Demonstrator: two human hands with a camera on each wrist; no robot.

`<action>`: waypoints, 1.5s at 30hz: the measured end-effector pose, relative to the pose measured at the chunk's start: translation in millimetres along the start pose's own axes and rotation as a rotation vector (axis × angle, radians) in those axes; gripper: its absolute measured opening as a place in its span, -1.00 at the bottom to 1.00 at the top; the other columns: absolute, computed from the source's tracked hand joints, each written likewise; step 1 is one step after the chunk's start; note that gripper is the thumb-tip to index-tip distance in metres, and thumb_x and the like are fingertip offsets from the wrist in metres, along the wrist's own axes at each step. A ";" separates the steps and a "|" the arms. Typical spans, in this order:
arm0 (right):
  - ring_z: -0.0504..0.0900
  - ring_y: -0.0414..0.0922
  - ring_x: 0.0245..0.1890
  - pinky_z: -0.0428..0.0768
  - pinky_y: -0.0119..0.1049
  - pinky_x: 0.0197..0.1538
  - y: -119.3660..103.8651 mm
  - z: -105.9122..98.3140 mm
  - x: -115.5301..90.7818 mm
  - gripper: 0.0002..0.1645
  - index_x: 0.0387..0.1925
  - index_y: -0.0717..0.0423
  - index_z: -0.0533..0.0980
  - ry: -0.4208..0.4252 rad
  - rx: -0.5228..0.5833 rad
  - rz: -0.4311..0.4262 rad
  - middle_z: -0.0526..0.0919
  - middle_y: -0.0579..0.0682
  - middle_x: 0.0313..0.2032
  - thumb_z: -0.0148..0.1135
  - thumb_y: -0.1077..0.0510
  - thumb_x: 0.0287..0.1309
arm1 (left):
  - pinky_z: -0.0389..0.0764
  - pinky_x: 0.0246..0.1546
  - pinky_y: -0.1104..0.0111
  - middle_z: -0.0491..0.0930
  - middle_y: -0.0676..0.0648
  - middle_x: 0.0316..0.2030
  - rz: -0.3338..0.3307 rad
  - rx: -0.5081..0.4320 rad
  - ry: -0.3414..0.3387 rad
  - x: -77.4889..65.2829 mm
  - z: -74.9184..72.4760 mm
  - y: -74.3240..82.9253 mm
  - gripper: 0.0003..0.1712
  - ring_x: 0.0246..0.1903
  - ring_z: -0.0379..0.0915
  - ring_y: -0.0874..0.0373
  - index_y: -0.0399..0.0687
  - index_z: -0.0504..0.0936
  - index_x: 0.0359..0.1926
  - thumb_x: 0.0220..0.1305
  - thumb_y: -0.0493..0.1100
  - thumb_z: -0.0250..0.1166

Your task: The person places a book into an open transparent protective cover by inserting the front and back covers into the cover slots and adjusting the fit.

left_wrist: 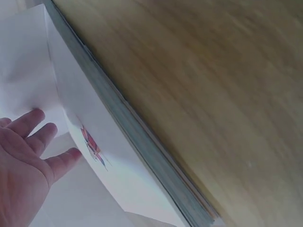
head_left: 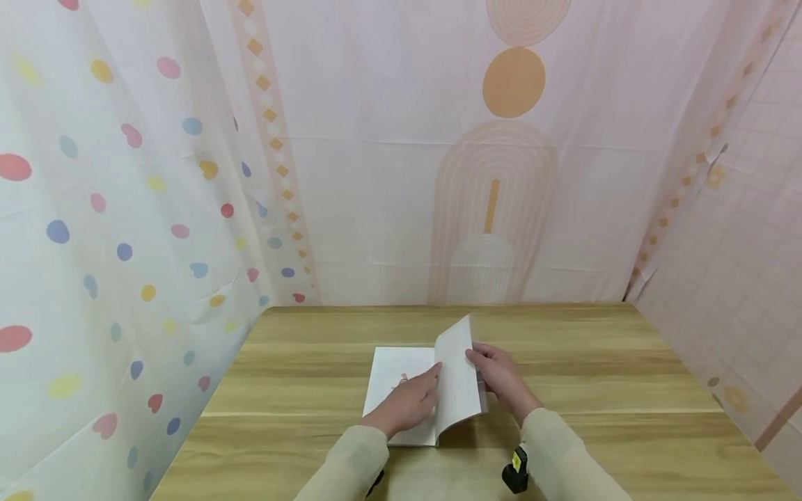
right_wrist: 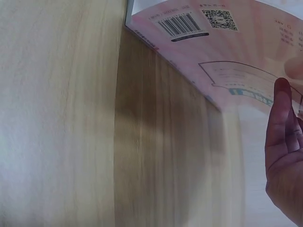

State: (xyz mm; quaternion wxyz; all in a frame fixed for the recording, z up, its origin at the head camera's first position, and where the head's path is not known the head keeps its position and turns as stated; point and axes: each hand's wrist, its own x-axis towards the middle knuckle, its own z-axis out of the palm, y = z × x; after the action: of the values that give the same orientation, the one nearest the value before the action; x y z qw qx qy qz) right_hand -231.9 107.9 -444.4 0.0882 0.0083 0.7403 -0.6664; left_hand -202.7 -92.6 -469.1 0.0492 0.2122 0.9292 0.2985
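Observation:
An open book [head_left: 401,365] lies on the table, its left page white with a small coloured drawing [left_wrist: 92,145]. The raised right-hand leaf, the back cover [head_left: 457,372], stands tilted up; its outer face [right_wrist: 213,56] is pink with a barcode and a QR code. My right hand [head_left: 501,376] pinches the outer edge of this cover, thumb on the white inner side and fingers behind. With fingers extended, my left hand [head_left: 410,403] is over the left page, its fingertips at the fold by the raised cover. In the left wrist view the left hand's fingers [left_wrist: 35,125] are spread.
The wooden table [head_left: 301,390] extends around the book on all sides. A dotted curtain [head_left: 125,250] hangs at the left and a patterned curtain [head_left: 376,174] behind the table. A black device [head_left: 516,472] is strapped at the right wrist.

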 end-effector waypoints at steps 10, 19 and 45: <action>0.66 -0.14 -0.32 0.66 -0.18 -0.28 2.0 14.3 -1.9 -0.37 0.30 0.38 0.36 -0.065 0.049 -0.042 0.69 0.10 -0.20 0.08 0.00 0.43 | 0.14 0.37 -0.07 0.26 -0.32 0.40 0.079 -0.061 0.107 -0.5 -9.0 -2.3 -0.42 0.41 0.12 -0.21 -0.25 0.27 0.44 0.58 -0.04 -0.16; 0.69 -0.06 -0.27 0.69 -0.12 -0.27 1.4 27.0 -6.6 -0.18 0.30 0.32 0.36 -0.245 0.056 -0.092 0.66 0.16 -0.04 -0.09 -0.31 0.44 | 0.30 0.31 0.02 0.46 -0.18 0.29 0.079 -0.140 0.139 0.9 -23.3 -1.1 -0.46 0.30 0.34 -0.10 -0.18 0.42 0.37 0.61 0.01 -0.18; 0.60 0.21 0.04 0.63 0.10 -0.07 6.7 49.2 -14.9 -0.44 0.39 0.31 0.29 -0.402 -0.163 -0.112 0.46 0.34 0.24 -0.09 0.08 0.52 | 0.35 -0.60 0.33 0.37 0.03 -0.65 -0.222 -0.280 0.177 -1.7 -59.5 -6.2 -0.64 -0.63 0.30 0.17 -0.10 0.48 -0.57 0.30 -0.08 -0.06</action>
State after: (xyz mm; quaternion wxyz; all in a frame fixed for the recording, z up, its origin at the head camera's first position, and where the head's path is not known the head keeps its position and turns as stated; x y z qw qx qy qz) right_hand -210.5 61.6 -453.6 0.1975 -0.1729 0.7584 -0.5966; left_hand -216.4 -129.7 -424.1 0.0288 0.0725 0.8970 0.4350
